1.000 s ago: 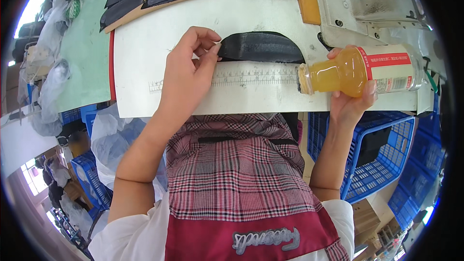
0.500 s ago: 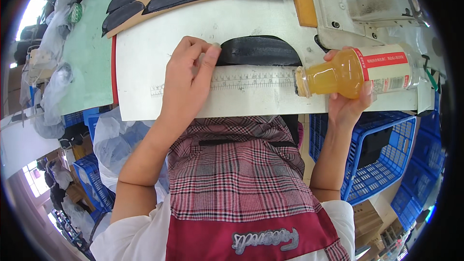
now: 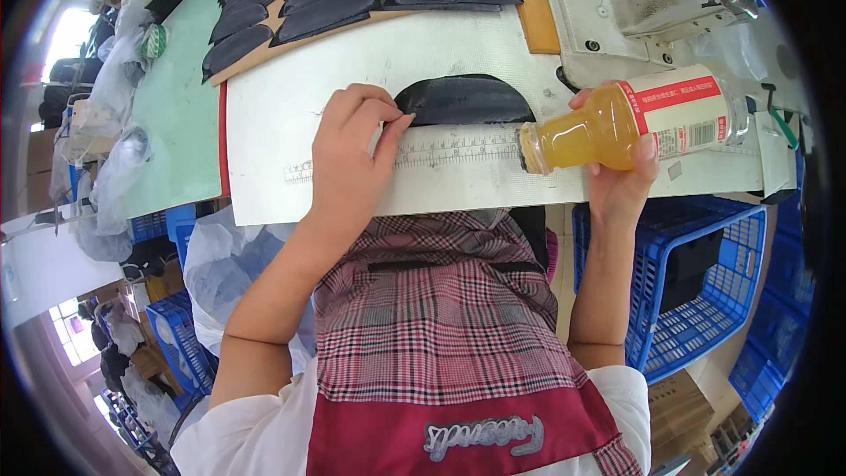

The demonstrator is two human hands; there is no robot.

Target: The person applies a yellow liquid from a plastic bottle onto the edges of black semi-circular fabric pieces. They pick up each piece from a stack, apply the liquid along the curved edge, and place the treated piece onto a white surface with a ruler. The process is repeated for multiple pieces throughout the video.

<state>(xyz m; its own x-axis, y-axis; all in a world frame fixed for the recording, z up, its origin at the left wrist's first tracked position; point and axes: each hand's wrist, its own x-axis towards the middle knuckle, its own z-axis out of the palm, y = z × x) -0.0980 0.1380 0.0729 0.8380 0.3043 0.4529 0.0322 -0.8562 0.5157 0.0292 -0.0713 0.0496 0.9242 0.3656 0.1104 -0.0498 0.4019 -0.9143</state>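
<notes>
A black half-moon piece (image 3: 464,100) lies flat on the white work surface, its straight edge toward me along a printed ruler scale (image 3: 458,152). My left hand (image 3: 354,154) is at the piece's left end, thumb and forefinger pinched together on its near corner. In my right hand (image 3: 619,178) is a clear bottle (image 3: 674,115) with yellow liquid, tipped on its side, the neck pointing left. A pale pad with a dark edge covers its mouth (image 3: 531,148), close to the piece's right corner; I cannot tell whether they touch.
Rows of similar black pieces (image 3: 326,0) lie on a tan board at the back. A machine with a metal plate (image 3: 608,13) stands at the back right. Blue plastic crates (image 3: 696,335) are below the table at right; a green surface (image 3: 181,115) adjoins at left.
My left fingertips have moved toward me along the piece's left end, from the upper part to the near corner. The bottle stays tipped near the right end. The whole view has shifted slightly.
</notes>
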